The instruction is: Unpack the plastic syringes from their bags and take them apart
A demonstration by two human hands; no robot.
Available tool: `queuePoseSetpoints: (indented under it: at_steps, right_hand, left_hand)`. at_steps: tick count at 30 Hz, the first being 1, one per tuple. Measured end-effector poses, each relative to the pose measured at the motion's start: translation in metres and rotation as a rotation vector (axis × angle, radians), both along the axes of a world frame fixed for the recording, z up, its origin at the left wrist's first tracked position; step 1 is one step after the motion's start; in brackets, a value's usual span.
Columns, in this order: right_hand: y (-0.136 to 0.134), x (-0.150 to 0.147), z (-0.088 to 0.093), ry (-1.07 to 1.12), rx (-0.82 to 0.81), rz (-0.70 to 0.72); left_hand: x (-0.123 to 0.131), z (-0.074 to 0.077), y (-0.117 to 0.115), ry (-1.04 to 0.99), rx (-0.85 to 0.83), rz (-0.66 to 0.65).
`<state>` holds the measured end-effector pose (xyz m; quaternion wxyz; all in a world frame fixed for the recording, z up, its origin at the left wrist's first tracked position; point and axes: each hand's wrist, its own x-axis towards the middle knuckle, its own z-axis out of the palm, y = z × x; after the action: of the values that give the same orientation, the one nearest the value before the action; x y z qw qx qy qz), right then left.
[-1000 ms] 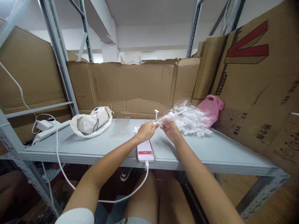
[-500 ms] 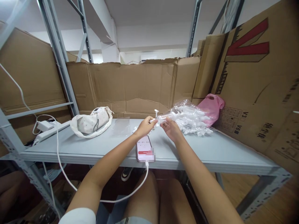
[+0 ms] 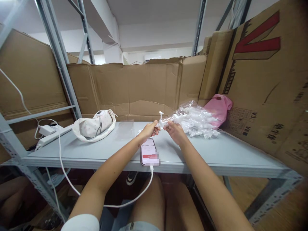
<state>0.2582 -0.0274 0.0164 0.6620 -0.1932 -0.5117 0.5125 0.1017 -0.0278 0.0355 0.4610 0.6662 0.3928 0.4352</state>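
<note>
Both of my hands meet over the middle of the shelf, holding a clear ribbed tube with white ends (image 3: 167, 121) almost level between them. Fingers of my left hand (image 3: 149, 129) pinch its left end. My right hand (image 3: 175, 130) is closed around the tube's right part from below. Just behind the left end, a small white T-shaped piece (image 3: 161, 114) stands up; whether it joins the tube I cannot tell. A clear plastic bag of white parts (image 3: 198, 123) lies right beside my right hand. Small white bits near my left fingers are mostly hidden.
A phone (image 3: 148, 154) with a running timer lies at the shelf's front edge, its white cable (image 3: 144, 192) hanging down. A white cloth pouch (image 3: 95, 125) and a flat clear bag (image 3: 124, 130) are leftward. A pink bag (image 3: 218, 109) and cardboard (image 3: 269, 96) stand right.
The fingers of my left hand have shifted slightly left and down along the tube's end, and more of the tube shows. My right hand keeps hold of it.
</note>
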Motion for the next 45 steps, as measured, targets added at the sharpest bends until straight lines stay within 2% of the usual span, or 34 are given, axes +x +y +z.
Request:
queuePoseSetpoints:
  at_steps: [4,10,13,18,20,27,30,36,41,45]
  right_hand:
    - [0.0013,-0.0001,-0.0005,0.031,-0.014,-0.012]
    - [0.0009,0.0014,-0.0004,0.008,-0.016,-0.001]
    - [-0.0010,0.0006,0.0003,0.000,-0.004,0.002]
    - [-0.0018,-0.0018,0.0001,-0.028,-0.005,-0.011]
    - [-0.0011,-0.0020,-0.0003,-0.017,-0.009,-0.016]
    - [-0.0010,-0.0006,0.0012,0.031,-0.033,-0.012]
    - [-0.0018,-0.0003,0.0018,0.043,-0.034,-0.003]
    - [-0.0033,-0.0004,0.0024,0.041,-0.030,0.006]
    - [-0.0029,-0.0013,0.0017,0.031,-0.036,0.008]
    - [-0.0012,-0.0005,0.0005,0.048,-0.036,0.004]
  left_hand:
    - [0.0000,-0.0015,-0.0017,-0.035,0.146,0.068]
    - [-0.0047,-0.0082,0.0013,0.112,0.375,0.132]
    - [-0.0067,-0.0072,0.0030,0.157,0.318,0.112]
    - [-0.0072,-0.0030,0.0052,0.094,0.007,-0.035]
    - [-0.0070,-0.0032,0.0048,0.090,0.033,-0.032]
    - [-0.0014,-0.0072,-0.0010,0.072,0.317,0.152]
    - [-0.0014,-0.0066,-0.0024,0.113,0.369,0.197]
    - [-0.0050,-0.0045,-0.0039,0.222,0.338,0.175]
    - [-0.0046,-0.0058,0.0015,0.145,0.235,0.084]
    - [-0.0026,-0.0046,0.0002,0.065,0.259,0.089]
